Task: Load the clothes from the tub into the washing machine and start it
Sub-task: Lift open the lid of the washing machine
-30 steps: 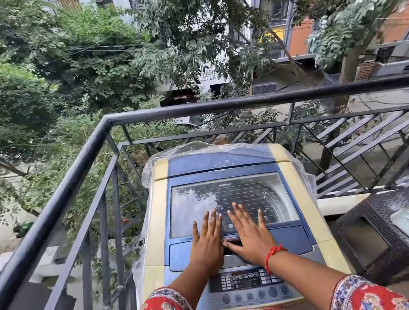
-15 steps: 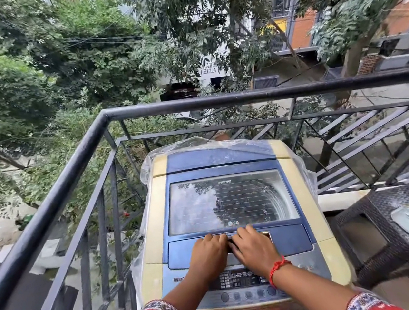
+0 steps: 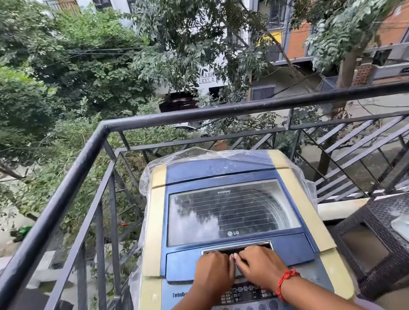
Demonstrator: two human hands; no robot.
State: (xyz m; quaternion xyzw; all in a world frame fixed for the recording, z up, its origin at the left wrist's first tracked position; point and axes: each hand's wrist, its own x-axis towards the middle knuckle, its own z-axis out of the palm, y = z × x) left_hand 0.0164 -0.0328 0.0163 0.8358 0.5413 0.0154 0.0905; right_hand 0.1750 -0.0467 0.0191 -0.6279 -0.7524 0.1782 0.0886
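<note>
A blue and cream top-loading washing machine stands on a balcony, wrapped partly in clear plastic. Its glass lid lies flat and closed. My left hand and my right hand sit side by side at the lid's front edge, fingers curled into the recessed lid handle. A red thread circles my right wrist. The control panel with buttons lies just below my wrists. No tub or clothes are in view.
A black metal railing runs along the left and behind the machine. A dark wicker stool with a metal plate on top stands at the right. Trees and buildings lie beyond.
Both hands slid back from lying flat on the glass to the lid's front edge, and their fingers curled into the handle recess. The lid stays closed.
</note>
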